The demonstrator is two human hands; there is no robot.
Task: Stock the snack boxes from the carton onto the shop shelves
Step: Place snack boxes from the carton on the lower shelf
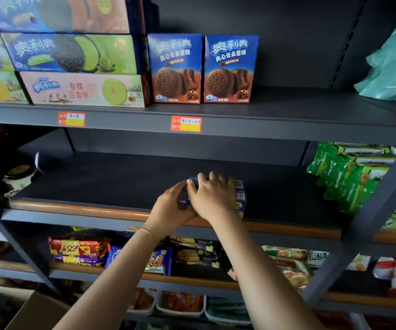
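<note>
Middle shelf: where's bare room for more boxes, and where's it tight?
Both hands, left and right, grip a blue box near the front lip of the middle shelf. Bare deck runs left of them to the jars, and behind the box to the back wall. Right of the box a narrower strip ends at the green packets. The upper shelf is bare right of the two upright boxes.

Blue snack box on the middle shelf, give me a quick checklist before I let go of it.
1. Blue snack box over the middle shelf: ok.
2. Left hand and right hand both gripping it: ok.
3. Box resting flat on the shelf: cannot tell, the hands hide its base.
4. Free shelf space to its left: ok.
5. Apart from the green packets: ok.
6. Front facing outward: cannot tell.
</note>
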